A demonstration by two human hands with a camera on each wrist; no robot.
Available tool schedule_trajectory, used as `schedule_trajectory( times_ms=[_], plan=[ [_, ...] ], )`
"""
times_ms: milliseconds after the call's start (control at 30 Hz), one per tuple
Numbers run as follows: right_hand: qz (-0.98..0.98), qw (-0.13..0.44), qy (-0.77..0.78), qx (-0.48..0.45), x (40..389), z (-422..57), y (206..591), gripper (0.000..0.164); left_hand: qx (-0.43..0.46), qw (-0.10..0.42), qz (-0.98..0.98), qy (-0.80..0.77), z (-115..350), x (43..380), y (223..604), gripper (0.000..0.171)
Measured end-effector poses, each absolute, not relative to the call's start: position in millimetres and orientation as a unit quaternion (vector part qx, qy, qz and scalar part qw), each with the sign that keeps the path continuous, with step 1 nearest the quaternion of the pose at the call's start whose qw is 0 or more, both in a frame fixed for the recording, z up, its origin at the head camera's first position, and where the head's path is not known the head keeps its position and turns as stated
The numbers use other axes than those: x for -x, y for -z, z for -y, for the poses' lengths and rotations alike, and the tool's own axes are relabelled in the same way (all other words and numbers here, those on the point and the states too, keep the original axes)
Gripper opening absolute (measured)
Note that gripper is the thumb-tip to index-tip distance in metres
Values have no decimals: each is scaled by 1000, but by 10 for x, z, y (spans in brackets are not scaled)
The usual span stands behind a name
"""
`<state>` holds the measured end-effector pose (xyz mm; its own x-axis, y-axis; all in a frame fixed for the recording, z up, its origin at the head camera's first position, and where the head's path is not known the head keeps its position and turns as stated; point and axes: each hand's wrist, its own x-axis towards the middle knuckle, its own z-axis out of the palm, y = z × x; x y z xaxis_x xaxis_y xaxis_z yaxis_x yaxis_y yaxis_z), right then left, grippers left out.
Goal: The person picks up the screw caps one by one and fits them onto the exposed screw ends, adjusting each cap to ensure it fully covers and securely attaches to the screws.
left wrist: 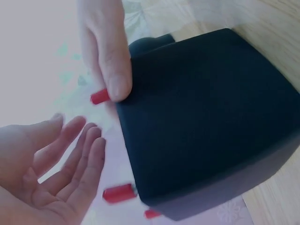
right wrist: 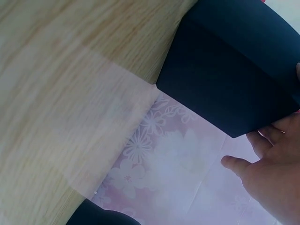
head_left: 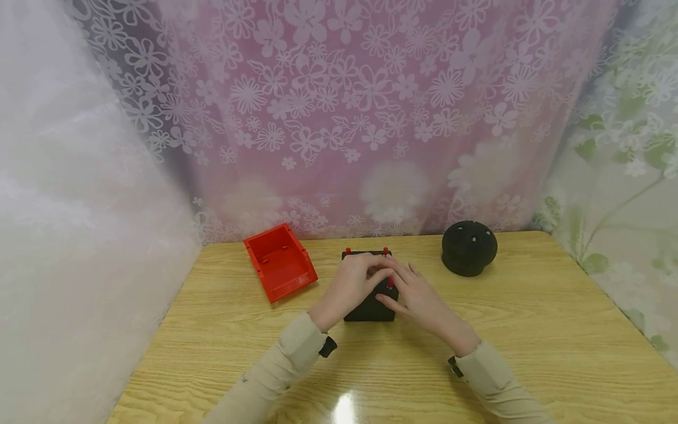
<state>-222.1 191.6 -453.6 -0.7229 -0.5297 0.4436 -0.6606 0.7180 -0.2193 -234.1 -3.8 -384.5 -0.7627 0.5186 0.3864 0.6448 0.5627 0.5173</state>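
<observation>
A black box-like block (head_left: pixel 371 309) with red pegs (head_left: pixel 348 251) stands on the table in front of me. My left hand (head_left: pixel 346 285) is above the block's near left part, its fingers loosely bent. In the left wrist view that left hand (left wrist: pixel 56 173) holds nothing, and its fingertips are apart from a red peg (left wrist: pixel 119 192). My right hand (head_left: pixel 424 300) is at the block's right side. Its fairly straight fingers touch the block's edge beside another red peg (left wrist: pixel 99 96). The right wrist view shows the right thumb (right wrist: pixel 236 165) held away from the block (right wrist: pixel 225 79).
An open red tray-like box (head_left: pixel 283 265) lies at the back left of the wooden table (head_left: pixel 238 365). At the back right is a round black dome (head_left: pixel 468 250) with small light spots on top. A pink flowered curtain (head_left: pixel 328 118) hangs behind the table.
</observation>
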Motion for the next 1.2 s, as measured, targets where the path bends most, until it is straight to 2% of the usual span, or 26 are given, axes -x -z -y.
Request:
schedule_trajectory(
  times_ms=[233, 400, 600, 867, 1200],
  plan=[
    [912, 169, -193, -319, 2203, -1903, 4533, 77, 297, 117, 862, 394, 264, 2351, 3840, 26],
    [913, 172, -194, -316, 2213, -1883, 4546, 75, 283, 140, 865, 391, 489, 2343, 3947, 35],
    [916, 164, -197, -308, 2215, -1880, 4554, 75, 272, 126, 877, 376, 693, 2330, 4095, 41],
    [922, 150, -197, -299, 2210, -1885, 4546, 75, 297, 74, 919, 248, 802, 2311, 4320, 66],
    [920, 164, -183, -305, 2228, -1871, 4548, 77, 303, 117, 940, 103, 750, 2238, 4416, 72]
  ],
)
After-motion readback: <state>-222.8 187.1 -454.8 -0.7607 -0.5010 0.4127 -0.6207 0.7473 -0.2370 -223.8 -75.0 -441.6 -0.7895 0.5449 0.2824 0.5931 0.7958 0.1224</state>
